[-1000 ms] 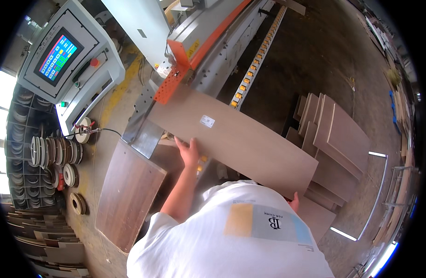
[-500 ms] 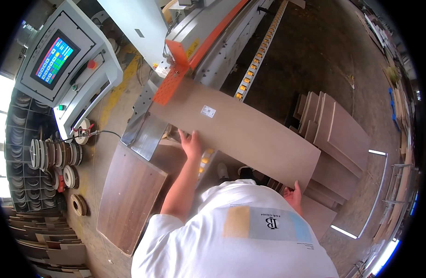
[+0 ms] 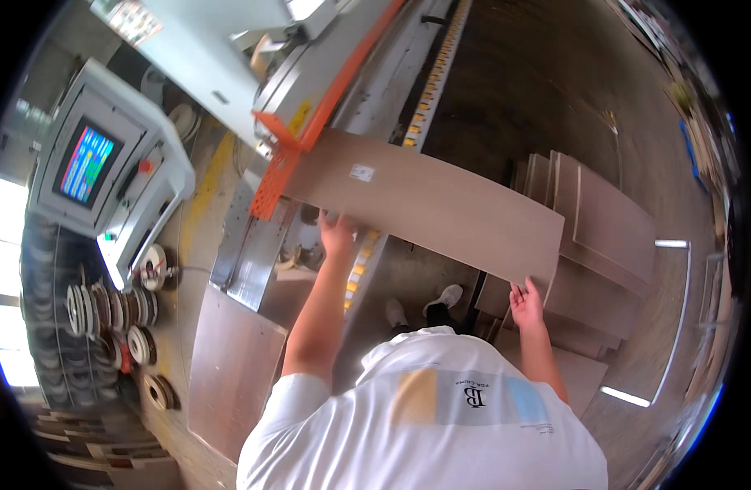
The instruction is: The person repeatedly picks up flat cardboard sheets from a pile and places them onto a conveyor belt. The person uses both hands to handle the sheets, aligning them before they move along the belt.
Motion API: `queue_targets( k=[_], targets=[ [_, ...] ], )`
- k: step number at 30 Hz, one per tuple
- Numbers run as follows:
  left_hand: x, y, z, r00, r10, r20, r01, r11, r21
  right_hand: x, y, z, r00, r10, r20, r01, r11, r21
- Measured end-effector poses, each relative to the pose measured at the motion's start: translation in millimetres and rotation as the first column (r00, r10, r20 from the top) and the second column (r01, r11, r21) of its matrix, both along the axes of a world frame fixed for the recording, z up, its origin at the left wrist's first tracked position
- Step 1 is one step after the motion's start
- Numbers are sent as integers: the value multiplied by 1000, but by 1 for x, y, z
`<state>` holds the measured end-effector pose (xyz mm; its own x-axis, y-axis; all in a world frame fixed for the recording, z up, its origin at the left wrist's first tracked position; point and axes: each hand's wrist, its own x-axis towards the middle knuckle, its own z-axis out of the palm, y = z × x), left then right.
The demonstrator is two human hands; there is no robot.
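At the machine's infeed, brown panel (image 3: 429, 204) half lined up.
Left hand (image 3: 336, 235) grips its near edge, right hand (image 3: 527, 304) pinches the corner; leading end touches the orange guard (image 3: 279, 167), feeding yet to come.

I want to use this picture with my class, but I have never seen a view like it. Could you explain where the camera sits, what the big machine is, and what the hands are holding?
The camera is worn on a person's head and looks down, so you see a white shirt and two bare arms from above. The wide lens bends straight edges near the rim.

Both hands hold one long brown panel: the left hand at its near edge, the right hand at its near right corner. Its far end lies at an orange guard on a long grey workshop machine. A control screen stands to the left. More panels are stacked on the right, another board lies lower left, and rolls of edge strip sit by the screen.
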<state>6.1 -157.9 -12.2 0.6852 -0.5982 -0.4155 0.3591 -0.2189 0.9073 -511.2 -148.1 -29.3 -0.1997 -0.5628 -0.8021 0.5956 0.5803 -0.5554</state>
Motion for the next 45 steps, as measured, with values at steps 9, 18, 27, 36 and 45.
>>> queue_targets(
  k=[9,18,27,36,45],
  targets=[
    [-63,11,4,296,-779,553,202,617,760,-32,-39,-14,910,370,-189,-397,908,-133],
    [-79,4,18,199,-851,486,116,513,850,-123,-87,-109,960,217,-178,-207,976,74],
    [-101,-19,17,158,-920,359,-4,363,932,-256,-184,-200,951,58,-304,43,948,317],
    [-106,-24,10,182,-940,290,-59,284,957,-290,-272,-186,930,-99,-354,258,862,437],
    [-115,-34,13,172,-955,242,-98,228,969,-300,-232,-212,906,-286,-313,358,911,204]
  ],
)
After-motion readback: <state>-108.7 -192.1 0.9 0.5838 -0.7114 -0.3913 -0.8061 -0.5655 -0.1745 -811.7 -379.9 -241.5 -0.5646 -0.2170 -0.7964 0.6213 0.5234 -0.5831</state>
